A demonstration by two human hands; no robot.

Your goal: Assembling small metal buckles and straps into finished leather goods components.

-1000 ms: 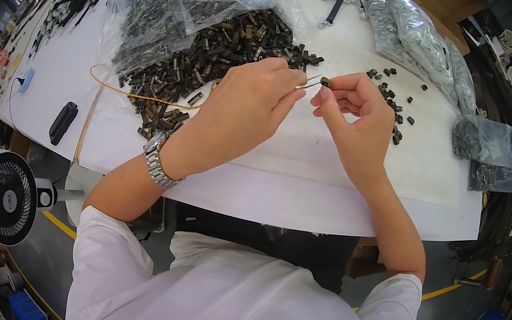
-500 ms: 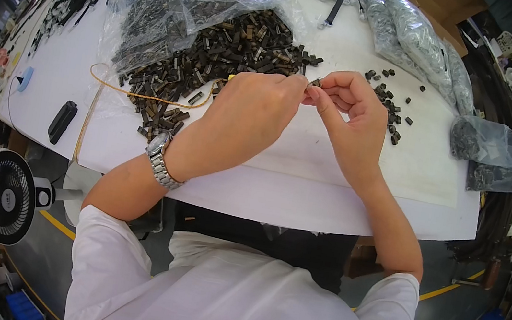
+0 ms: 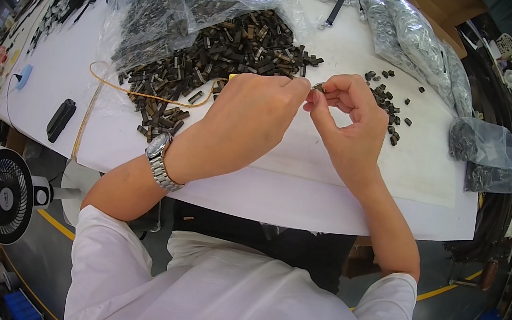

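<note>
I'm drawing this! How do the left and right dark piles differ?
The left pile is big; the right pile is small. Clear plastic partly covers the left pile; the right pile has none. The left pile's pieces look longer than the right pile's. Both hold dark pieces on a white tabletop.

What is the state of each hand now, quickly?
Left hand: closed; anything in its grip is hidden.
Right hand: closed, holding a small dark piece.

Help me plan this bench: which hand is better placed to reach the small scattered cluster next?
Probably the right hand: it's beside the small cluster; the left hand is farther off, near the large pile.
</note>
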